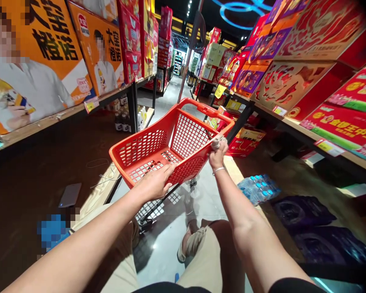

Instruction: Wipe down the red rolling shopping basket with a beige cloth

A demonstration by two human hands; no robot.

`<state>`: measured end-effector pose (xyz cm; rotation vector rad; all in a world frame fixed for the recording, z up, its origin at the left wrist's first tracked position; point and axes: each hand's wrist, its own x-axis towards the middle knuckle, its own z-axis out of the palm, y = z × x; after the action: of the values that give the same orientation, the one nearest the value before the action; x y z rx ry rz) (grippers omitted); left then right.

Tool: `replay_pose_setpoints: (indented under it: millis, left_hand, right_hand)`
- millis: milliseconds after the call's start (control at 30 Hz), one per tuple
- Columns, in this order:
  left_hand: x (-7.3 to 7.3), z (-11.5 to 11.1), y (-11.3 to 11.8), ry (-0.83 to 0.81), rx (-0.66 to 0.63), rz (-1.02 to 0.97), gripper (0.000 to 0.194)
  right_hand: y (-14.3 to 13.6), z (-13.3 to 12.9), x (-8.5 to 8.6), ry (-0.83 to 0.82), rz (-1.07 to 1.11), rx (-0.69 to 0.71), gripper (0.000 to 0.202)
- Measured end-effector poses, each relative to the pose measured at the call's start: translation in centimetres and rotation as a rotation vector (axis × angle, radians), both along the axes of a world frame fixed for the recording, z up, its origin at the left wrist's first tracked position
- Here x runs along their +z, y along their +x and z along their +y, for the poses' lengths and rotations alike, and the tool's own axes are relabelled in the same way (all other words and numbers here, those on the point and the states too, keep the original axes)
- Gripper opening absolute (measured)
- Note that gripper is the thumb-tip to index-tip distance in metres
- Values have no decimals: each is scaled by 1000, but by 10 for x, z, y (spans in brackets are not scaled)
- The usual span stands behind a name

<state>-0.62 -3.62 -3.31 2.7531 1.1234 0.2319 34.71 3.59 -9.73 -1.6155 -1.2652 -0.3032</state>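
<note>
A red plastic shopping cart [183,162] with lattice sides stands at an angle in front of me, its basket holding nothing that I can see. My left hand [155,181] grips the near rim, fingers along the inner side and thumb outside. Farther right, my right hand [218,156] is closed around a crumpled greyish-white cloth [218,142], which is against the cart's rim near the handle end [205,109]. Part of the cloth is hidden by the fingers.
Orange boxes [55,53] fill the left shelf; red and gold gift boxes [299,85] fill the right one. Bottled water packs [258,189] lie on the low right platform. A flat grey object [70,195] lies low on the left. The tiled aisle [171,101] runs ahead between the shelves.
</note>
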Motion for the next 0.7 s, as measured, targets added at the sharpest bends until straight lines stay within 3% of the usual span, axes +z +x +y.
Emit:
replay_pose_setpoints:
  millis: [100, 167, 233, 300, 433, 500, 600, 700]
  left_hand:
    - [4, 1, 1, -25, 14, 23, 76]
    - [6, 1, 2, -23, 8, 30, 76]
    - [7, 1, 3, -22, 1, 40, 76]
    - [8, 1, 3, -24, 2, 50, 75]
    - [8, 2, 2, -15, 5, 50, 74]
    - [8, 2, 1, -17, 6, 45, 74]
    - [8, 2, 0, -25, -5, 25, 73]
    - [7, 3, -1, -23, -21, -2, 75]
  right_hand:
    - [-42, -27, -62, -166, 33, 83, 65]
    - [-54, -40, -84, -254, 53, 132, 55]
    - [-48, -43, -82, -285, 74, 134, 46]
    - [-30, -35, -60, -229, 106, 76, 43]
    - [1, -6, -3, 57, 130, -82, 51]
    - [2, -1, 6, 86, 106, -82, 56]
    - [-18, -12, -15, -62, 247, -27, 61]
    - [-48, -34, -56, -209, 673, -4, 54]
